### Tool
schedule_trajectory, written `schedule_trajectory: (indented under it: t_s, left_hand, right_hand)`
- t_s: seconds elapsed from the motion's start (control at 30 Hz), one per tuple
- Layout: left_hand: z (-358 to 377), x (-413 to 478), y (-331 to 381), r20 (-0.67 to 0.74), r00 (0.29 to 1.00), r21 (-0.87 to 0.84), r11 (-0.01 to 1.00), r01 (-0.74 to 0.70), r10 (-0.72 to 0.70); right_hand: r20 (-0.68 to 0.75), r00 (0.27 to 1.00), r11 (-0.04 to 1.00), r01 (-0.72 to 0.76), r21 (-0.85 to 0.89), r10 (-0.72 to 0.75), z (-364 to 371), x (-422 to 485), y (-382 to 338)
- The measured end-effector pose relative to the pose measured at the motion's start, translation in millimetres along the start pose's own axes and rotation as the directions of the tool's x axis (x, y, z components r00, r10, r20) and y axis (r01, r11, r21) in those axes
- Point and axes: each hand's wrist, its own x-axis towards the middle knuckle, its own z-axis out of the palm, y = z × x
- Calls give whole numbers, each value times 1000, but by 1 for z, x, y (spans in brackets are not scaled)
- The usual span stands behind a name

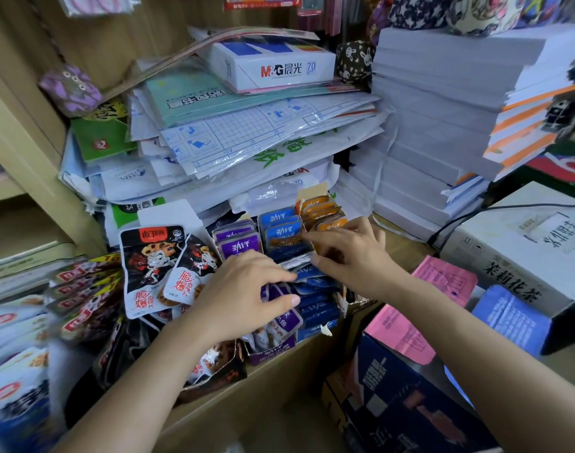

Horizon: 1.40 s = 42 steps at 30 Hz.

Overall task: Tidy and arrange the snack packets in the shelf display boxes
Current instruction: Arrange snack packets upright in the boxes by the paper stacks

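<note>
Left hand (246, 289): fingers and thumb curled round purple packets (238, 248) in display box (269, 353). Right hand (348, 253), at 3 o'clock: fingers spread, touching blue packets (281, 232). Orange packets (322, 212) at 1 o'clock; black packets (148, 263) at 9 o'clock.
</note>
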Motion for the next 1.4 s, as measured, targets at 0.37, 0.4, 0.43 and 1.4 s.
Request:
schedule_trajectory:
  t_s: [0.37,0.4,0.43,1.4]
  left_hand:
    - [3,-6,4,-42,999,105,994,21,-16]
    - [2,-6,3,-32,999,105,994,21,-17]
    - [2,-6,2,-28,1000,104,994,16,-13]
    - [9,15,19,-272,957,56,992,117,-98]
  right_hand:
    - [-46,997,998,56,16,-56,12,12,1]
    - [-46,997,998,59,20,-58,13,13,1]
    - [-43,998,998,53,31,-51,15,14,0]
    - [-454,854,919,-65,389,253,-64,-2,45]
